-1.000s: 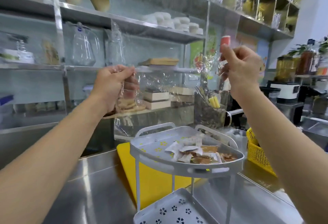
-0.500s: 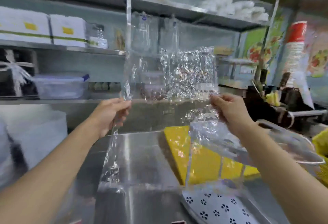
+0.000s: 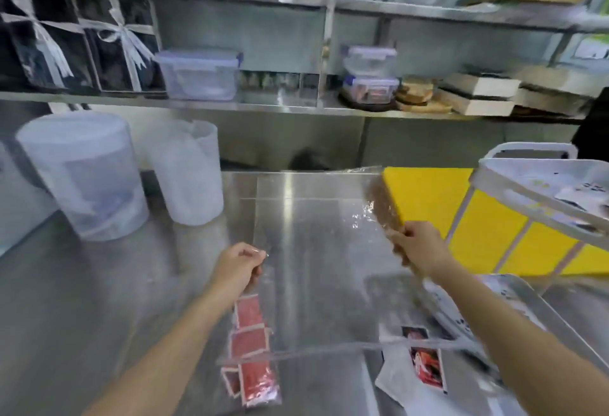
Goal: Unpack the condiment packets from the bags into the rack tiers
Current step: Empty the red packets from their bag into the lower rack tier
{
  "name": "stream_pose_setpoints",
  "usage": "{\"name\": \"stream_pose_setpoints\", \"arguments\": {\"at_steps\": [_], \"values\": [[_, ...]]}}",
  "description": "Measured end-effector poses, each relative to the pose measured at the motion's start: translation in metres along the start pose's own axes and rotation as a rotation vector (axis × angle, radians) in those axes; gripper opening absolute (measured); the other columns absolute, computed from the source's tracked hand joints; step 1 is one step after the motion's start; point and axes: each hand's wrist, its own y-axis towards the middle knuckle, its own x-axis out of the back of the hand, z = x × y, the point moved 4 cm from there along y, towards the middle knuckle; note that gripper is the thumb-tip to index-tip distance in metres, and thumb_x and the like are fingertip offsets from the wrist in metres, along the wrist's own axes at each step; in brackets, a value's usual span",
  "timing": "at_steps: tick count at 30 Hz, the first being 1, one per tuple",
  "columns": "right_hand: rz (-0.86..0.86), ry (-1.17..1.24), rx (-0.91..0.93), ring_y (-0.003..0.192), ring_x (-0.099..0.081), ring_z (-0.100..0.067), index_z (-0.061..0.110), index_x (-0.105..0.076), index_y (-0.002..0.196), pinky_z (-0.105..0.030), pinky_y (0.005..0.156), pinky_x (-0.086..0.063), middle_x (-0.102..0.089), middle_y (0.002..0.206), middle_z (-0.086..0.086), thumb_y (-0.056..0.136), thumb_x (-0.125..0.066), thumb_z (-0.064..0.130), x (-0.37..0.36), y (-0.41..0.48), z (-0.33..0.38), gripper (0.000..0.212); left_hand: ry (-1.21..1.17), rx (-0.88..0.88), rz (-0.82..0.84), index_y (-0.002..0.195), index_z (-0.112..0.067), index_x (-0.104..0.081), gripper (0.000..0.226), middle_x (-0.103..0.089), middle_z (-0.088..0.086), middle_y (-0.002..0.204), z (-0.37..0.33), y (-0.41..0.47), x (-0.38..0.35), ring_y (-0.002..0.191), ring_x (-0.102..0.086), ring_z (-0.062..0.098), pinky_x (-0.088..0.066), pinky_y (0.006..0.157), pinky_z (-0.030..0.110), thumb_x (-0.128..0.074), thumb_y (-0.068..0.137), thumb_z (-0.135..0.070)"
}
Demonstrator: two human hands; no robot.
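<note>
A large empty clear plastic bag [image 3: 316, 250] is stretched low over the steel counter between my hands. My left hand [image 3: 239, 267] pinches its left edge and my right hand [image 3: 418, 247] grips its right edge. Beneath it lie red condiment packets [image 3: 252, 346] in a clear bag and a white packet bag with a red picture [image 3: 425, 366]. The white rack's upper tier [image 3: 540, 191] with packets stands at the right, its lower tier [image 3: 514, 303] under my right arm.
A yellow cutting board [image 3: 438, 198] lies behind the rack. Two translucent plastic tubs [image 3: 82, 171] [image 3: 186, 168] stand at the counter's back left. Steel shelves above hold lidded containers [image 3: 201, 72], boxes and wooden boards.
The bag has come down from shelf height to just over the counter and swung left, away from the rack. My view has dropped with it, bringing the red packets on the counter into sight.
</note>
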Motion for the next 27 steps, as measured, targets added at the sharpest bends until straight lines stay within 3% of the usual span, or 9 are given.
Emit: {"name": "stream_pose_setpoints", "arguments": {"at_steps": [4, 7, 12, 15, 17, 20, 24, 25, 27], "values": [[0.082, -0.081, -0.126, 0.027, -0.042, -0.006, 0.005, -0.048, 0.057, -0.015, 0.029, -0.031, -0.051, 0.048, -0.008, 0.088, -0.060, 0.014, -0.047, -0.009, -0.059, 0.035, 0.100, 0.076, 0.004, 0.056, -0.012, -0.050, 0.031, -0.046, -0.004, 0.034, 0.051, -0.010, -0.003, 0.022, -0.037, 0.002, -0.027, 0.027, 0.011, -0.060, 0.084, -0.005], [0.139, -0.103, -0.220, 0.035, -0.045, -0.015, 0.014, -0.049, 0.050, -0.021, 0.038, -0.035, -0.050, 0.046, -0.006, 0.088, -0.058, 0.012, -0.070, -0.020, -0.096, 0.039, 0.202, 0.109, 0.038, 0.056, -0.012, -0.055, 0.028, -0.050, -0.003, 0.039, 0.081, -0.021, -0.008, 0.024, -0.040, 0.001, -0.029, 0.030, 0.013, -0.060, 0.083, -0.005], [0.155, -0.304, -0.217, 0.053, -0.056, -0.025, 0.014, -0.047, 0.052, -0.032, 0.054, -0.042, -0.057, 0.053, -0.007, 0.086, -0.061, 0.022, -0.078, -0.039, -0.126, 0.037, 0.356, 0.125, 0.076, 0.059, -0.018, -0.057, 0.025, -0.067, 0.007, 0.065, 0.097, -0.028, -0.014, 0.056, -0.061, 0.019, -0.046, 0.058, 0.027, -0.059, 0.084, -0.019], [0.172, -0.391, -0.254, 0.069, -0.061, -0.028, 0.017, -0.047, 0.057, -0.034, 0.062, -0.045, -0.062, 0.068, -0.010, 0.084, -0.062, 0.031, -0.077, -0.047, -0.129, 0.034, 0.420, 0.090, 0.153, 0.063, -0.019, -0.061, 0.023, -0.066, 0.004, 0.064, 0.094, -0.028, -0.015, 0.058, -0.060, 0.020, -0.050, 0.065, 0.031, -0.056, 0.085, -0.018], [0.233, -0.520, -0.282, 0.084, -0.064, -0.030, 0.016, -0.056, 0.068, -0.034, 0.069, -0.046, -0.065, 0.081, -0.013, 0.084, -0.059, 0.034, -0.078, -0.047, -0.125, 0.025, 0.451, 0.102, 0.215, 0.070, -0.016, -0.063, 0.019, -0.066, 0.005, 0.065, 0.095, -0.026, -0.012, 0.054, -0.058, 0.017, -0.047, 0.058, 0.027, -0.053, 0.085, -0.015], [0.268, -0.761, -0.299, 0.108, -0.059, -0.030, 0.010, -0.058, 0.111, -0.036, 0.083, -0.047, -0.064, 0.114, -0.014, 0.087, -0.052, 0.035, -0.078, -0.040, -0.108, 0.035, 0.447, 0.119, 0.258, 0.070, -0.013, -0.059, 0.019, -0.063, 0.007, 0.064, 0.093, -0.023, -0.005, 0.050, -0.055, 0.018, -0.043, 0.052, 0.026, -0.050, 0.086, -0.012], [0.089, -0.997, 0.072, 0.109, -0.055, -0.031, 0.009, -0.048, 0.120, -0.038, 0.087, -0.046, -0.056, 0.123, -0.013, 0.089, -0.045, 0.024, -0.100, -0.031, -0.048, 0.034, 0.525, -0.037, 0.041, 0.075, -0.022, -0.057, 0.014, -0.064, -0.001, 0.079, 0.082, -0.019, 0.018, 0.075, -0.061, 0.019, -0.052, 0.073, 0.034, -0.052, 0.088, -0.020], [0.059, -0.934, 0.190, 0.108, -0.054, -0.032, 0.008, -0.049, 0.119, -0.040, 0.088, -0.045, -0.056, 0.121, -0.014, 0.090, -0.046, 0.024, -0.113, -0.032, -0.030, 0.034, 0.540, -0.064, -0.015, 0.084, -0.024, -0.057, 0.007, -0.065, -0.002, 0.090, 0.081, -0.020, 0.025, 0.083, -0.062, 0.018, -0.053, 0.079, 0.036, -0.052, 0.089, -0.024], [0.106, -0.668, 0.323, 0.111, -0.051, -0.034, 0.004, -0.051, 0.119, -0.041, 0.093, -0.040, -0.055, 0.121, -0.016, 0.089, -0.051, 0.024, -0.147, -0.041, 0.003, 0.036, 0.563, -0.058, -0.072, 0.111, -0.022, -0.053, 0.024, -0.060, 0.001, 0.117, 0.086, -0.021, 0.036, 0.101, -0.060, 0.021, -0.050, 0.089, 0.041, -0.050, 0.090, -0.032]]}}
